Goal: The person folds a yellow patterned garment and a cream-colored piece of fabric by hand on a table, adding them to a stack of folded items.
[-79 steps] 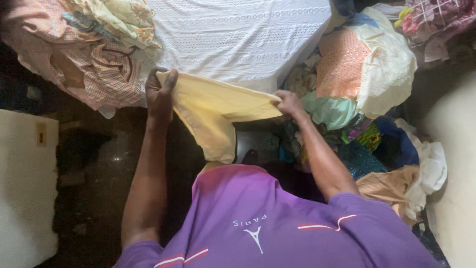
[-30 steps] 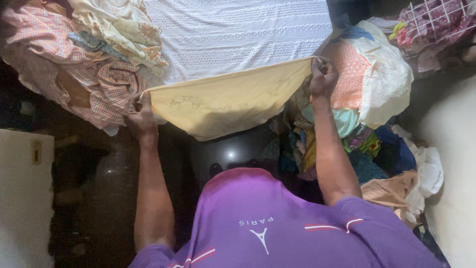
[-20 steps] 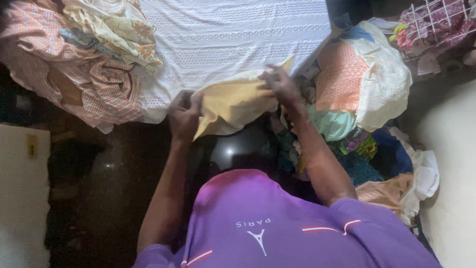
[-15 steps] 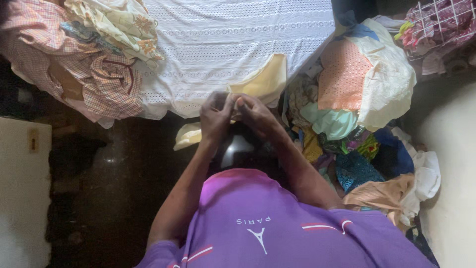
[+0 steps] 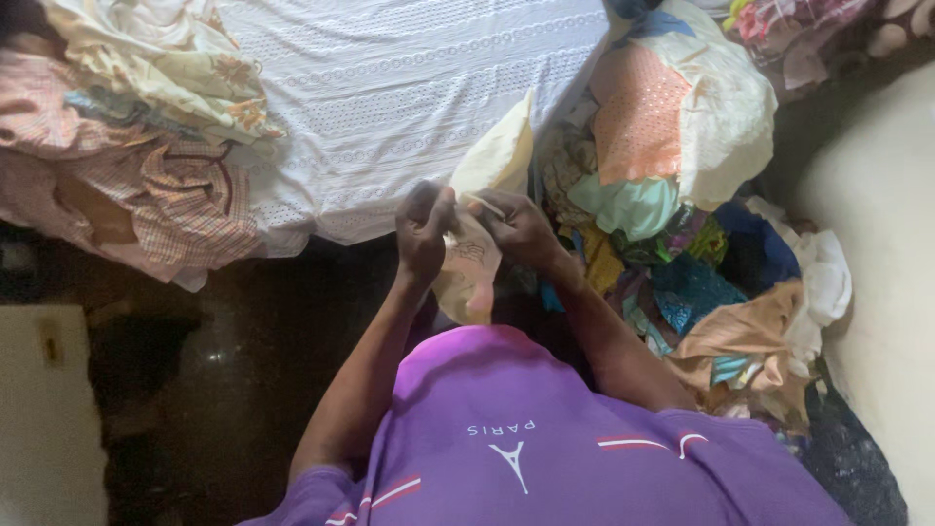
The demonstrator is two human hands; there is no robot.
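The left hand (image 5: 424, 226) and the right hand (image 5: 521, 226) are close together in front of the person's chest, each pinching the top edge of a pale yellow cloth (image 5: 472, 268) between fingers and thumb. The cloth is gathered between them: one part hangs down below the hands, and another part rises behind them and lies against the edge of the white eyelet sheet (image 5: 390, 88) that covers the bed. To the left on the sheet sits a heap of checked and floral garments (image 5: 146, 146). To the right, beside the bed, lies a pile of mixed coloured clothes (image 5: 682, 214).
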